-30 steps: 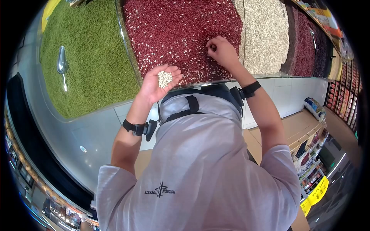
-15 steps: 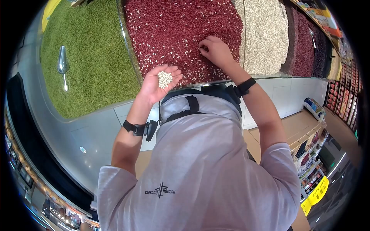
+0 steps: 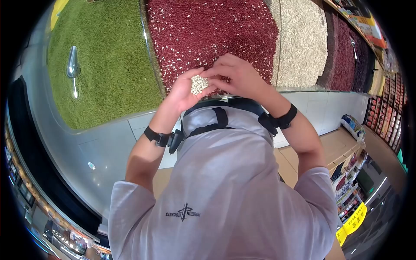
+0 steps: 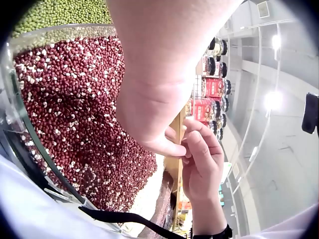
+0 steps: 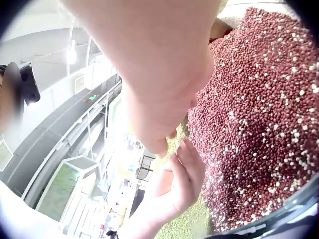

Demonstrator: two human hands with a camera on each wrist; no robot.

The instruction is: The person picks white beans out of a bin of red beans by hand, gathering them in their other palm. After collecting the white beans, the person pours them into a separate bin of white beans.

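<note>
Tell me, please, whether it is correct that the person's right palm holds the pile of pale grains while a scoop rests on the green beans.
One slip: the head view shows the pale grains in the left hand, not the right hand; a scoop does rest on the green beans.

A heap of kernels [image 3: 199, 85] is cupped in the left grip [image 3: 183, 92], above the near edge of a bed of beans [image 3: 212, 30]; the right grip [image 3: 240, 78] is held just beside it. The beans are flanked by mung beans [image 3: 106, 56] at left, where a scoop [image 3: 73, 63] is laid, and by grain [image 3: 301, 43] at right.
</note>
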